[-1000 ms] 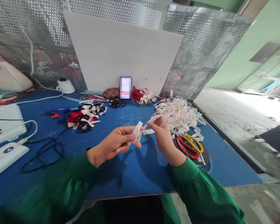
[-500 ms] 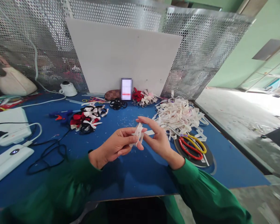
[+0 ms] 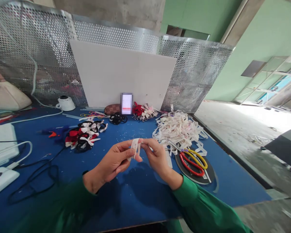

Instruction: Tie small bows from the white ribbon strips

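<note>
A white ribbon (image 3: 135, 146) with dark printed letters is looped over the fingers of my left hand (image 3: 117, 159). The left thumb presses it against the fingers. My right hand (image 3: 157, 158) pinches the same ribbon just to the right of the loop, thumb and fingertips together. A pale strip shows behind the right wrist, and I cannot make out whether it belongs to this ribbon. Both hands are held above the blue table (image 3: 135, 204), close together.
On the right lie a heap of white ribbons (image 3: 179, 127) and red-and-yellow-handled scissors (image 3: 194, 161) on a dark disc (image 3: 210, 176). At left are red, white and black bows (image 3: 83, 136), a blue glue gun (image 3: 57, 130) and cables (image 3: 49, 171). A phone (image 3: 126, 103) stands behind.
My right fingers, spread beside the ribbon before, have closed on it. The ribbon on my left fingers now sits as a neater loop. The camera view has tilted up and shifted.
</note>
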Tool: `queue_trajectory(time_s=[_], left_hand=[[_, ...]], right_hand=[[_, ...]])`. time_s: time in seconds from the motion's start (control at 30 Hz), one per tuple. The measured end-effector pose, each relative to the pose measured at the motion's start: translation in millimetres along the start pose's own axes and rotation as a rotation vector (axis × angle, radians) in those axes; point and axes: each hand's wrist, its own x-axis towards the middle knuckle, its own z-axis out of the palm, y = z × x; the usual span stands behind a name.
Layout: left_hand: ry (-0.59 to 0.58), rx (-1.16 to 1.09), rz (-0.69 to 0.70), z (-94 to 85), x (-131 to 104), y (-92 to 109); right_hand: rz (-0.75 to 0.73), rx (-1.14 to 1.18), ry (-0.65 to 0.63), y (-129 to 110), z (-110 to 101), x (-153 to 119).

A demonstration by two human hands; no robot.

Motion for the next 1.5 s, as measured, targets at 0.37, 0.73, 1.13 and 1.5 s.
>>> queue_trajectory(time_s=[0.37, 0.73, 1.13, 1.5], left_hand=[[0.256, -0.051, 0.172, -2.7, 8.5, 2.8], [0.302, 0.130, 0.217, -4.2, 13.1, -3.5], [0.261, 0.307, 0.198, -2.8, 12.8, -7.9], [0.137, 0.462, 0.121, -4.2, 12.2, -8.9]], right_hand=[[-0.144, -0.130, -0.037, -7.1, 9.5, -11.7], [0.301, 0.356, -0.132, -14.9, 8.2, -15.2], [0.314, 0.340, -0.200, -16.9, 5.9, -14.4], [0.525, 0.555, -0.138, -14.1, 2.4, -4.9]])
